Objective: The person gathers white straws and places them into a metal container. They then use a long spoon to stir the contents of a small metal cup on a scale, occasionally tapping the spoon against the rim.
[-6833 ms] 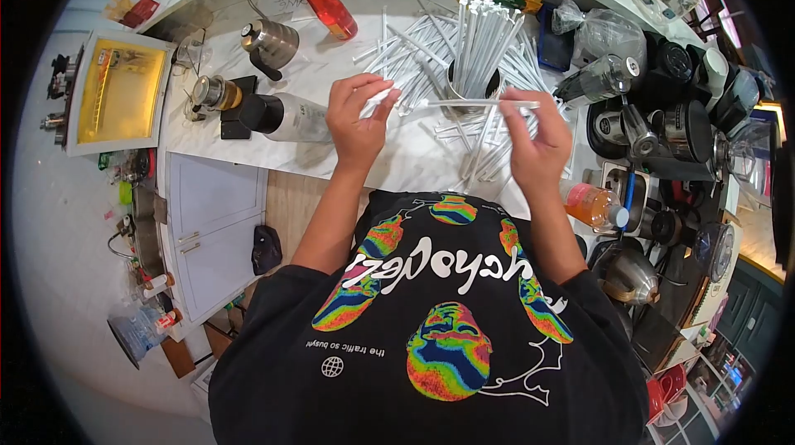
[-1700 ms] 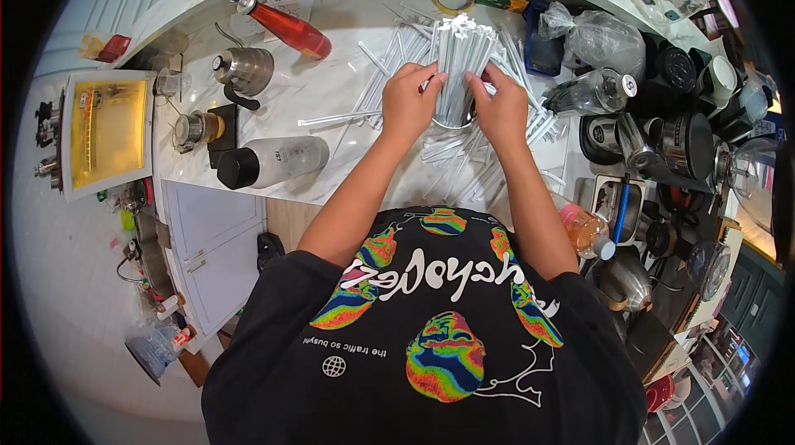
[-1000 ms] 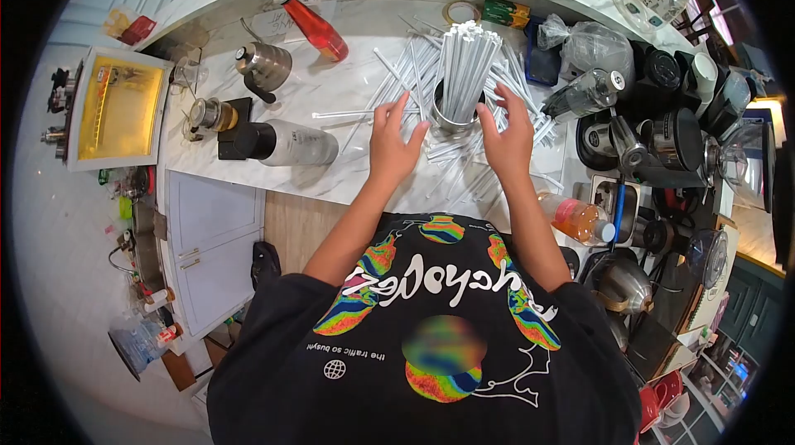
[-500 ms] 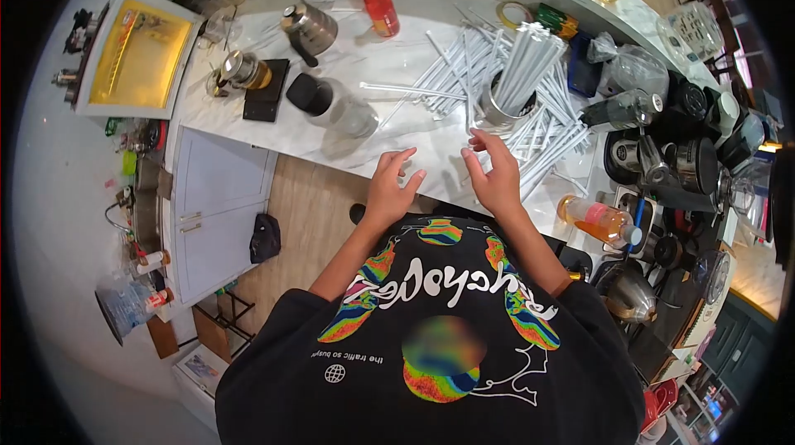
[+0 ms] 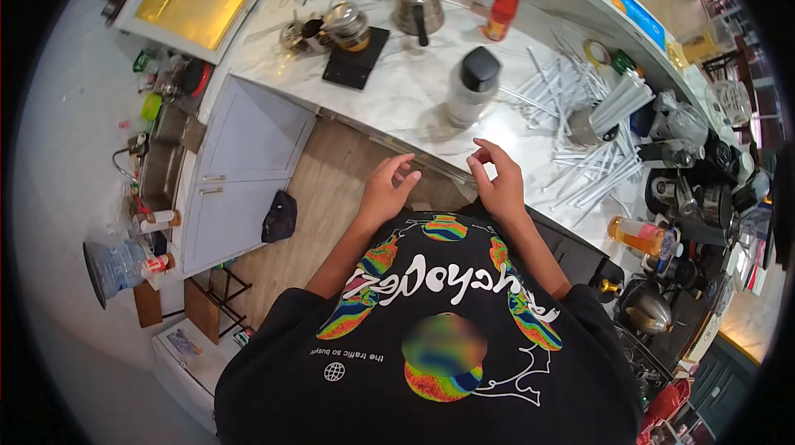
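My left hand (image 5: 387, 190) hovers in front of the counter edge, fingers apart and holding nothing. Beside it, my right hand (image 5: 500, 180) is also open and bare, near the front edge of the marble counter (image 5: 397, 114). Just beyond the right hand stands a clear bottle (image 5: 469, 101) with a black lid; neither hand touches it. Farther right, white paper-wrapped straws (image 5: 559, 89) lie in a loose heap. More of them stand in a metal cup (image 5: 585, 127) among the heap.
Toward the back are a gooseneck kettle (image 5: 416, 10), a red bottle (image 5: 503, 4), and a glass pot (image 5: 346, 27) on a black scale (image 5: 358, 68). An amber bottle (image 5: 636, 235) lies at right. Cabinet doors (image 5: 240, 168) and a sink (image 5: 163, 159) are at left.
My view has turned to the right-hand side's opposite, so the counter items appear shifted right. Both hands stay open in front of my body, with the bottle now nearer the right hand.
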Demonstrator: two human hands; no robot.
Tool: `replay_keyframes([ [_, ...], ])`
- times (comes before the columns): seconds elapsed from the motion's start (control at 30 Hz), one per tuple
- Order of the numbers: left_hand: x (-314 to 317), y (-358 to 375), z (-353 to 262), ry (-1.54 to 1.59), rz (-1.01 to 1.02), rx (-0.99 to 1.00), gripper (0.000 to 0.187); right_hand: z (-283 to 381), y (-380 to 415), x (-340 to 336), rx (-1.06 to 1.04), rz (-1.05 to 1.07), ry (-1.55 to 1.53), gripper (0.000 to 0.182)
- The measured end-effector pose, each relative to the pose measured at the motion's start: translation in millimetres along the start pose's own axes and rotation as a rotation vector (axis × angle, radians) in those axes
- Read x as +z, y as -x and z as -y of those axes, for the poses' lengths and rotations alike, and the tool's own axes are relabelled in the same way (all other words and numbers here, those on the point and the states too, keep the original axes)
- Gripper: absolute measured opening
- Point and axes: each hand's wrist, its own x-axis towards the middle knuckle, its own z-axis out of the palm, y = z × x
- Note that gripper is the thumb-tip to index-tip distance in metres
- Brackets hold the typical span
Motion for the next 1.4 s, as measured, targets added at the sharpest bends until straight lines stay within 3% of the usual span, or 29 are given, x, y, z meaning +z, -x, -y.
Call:
replay_keyframes([
  [0.3, -110.9, 26.2, 74.8, 0.059, -0.016, -0.173, 0.046, 43.7, -12.1, 130.5, 0.051, 0.052, -0.127, 0.033],
  [0.47, -143.9, 46.0, 95.3, 0.083, -0.066, -0.271, 0.047, 58.2, -24.6, 169.9, 0.059, 0.018, -0.162, 0.031],
  [0.7, -155.5, 41.0, 121.2, 0.148, -0.165, -0.281, 0.047, 58.7, -84.8, 178.6, 0.019, 0.02, -0.015, 0.033],
  [0.83, -177.3, 26.3, 112.9, 0.153, -0.173, -0.274, 0.046, 61.9, -136.0, 192.4, 0.06, -0.001, 0.036, 0.043],
  [1.0, -200.6, -2.1, 124.9, 0.12, -0.253, -0.275, 0.045, 76.6, -203.5, 211.6, -0.083, -0.067, 0.119, 0.054],
  [1.17, -208.4, -46.4, 127.5, 0.165, -0.214, -0.29, 0.045, 87.8, -267.2, 221.1, -0.22, -0.039, 0.326, 0.061],
  [1.4, -211.4, -115.9, 116.1, 0.194, -0.133, -0.239, 0.042, 71.1, -305.5, 232.8, -0.146, 0.071, 0.397, 0.066],
])
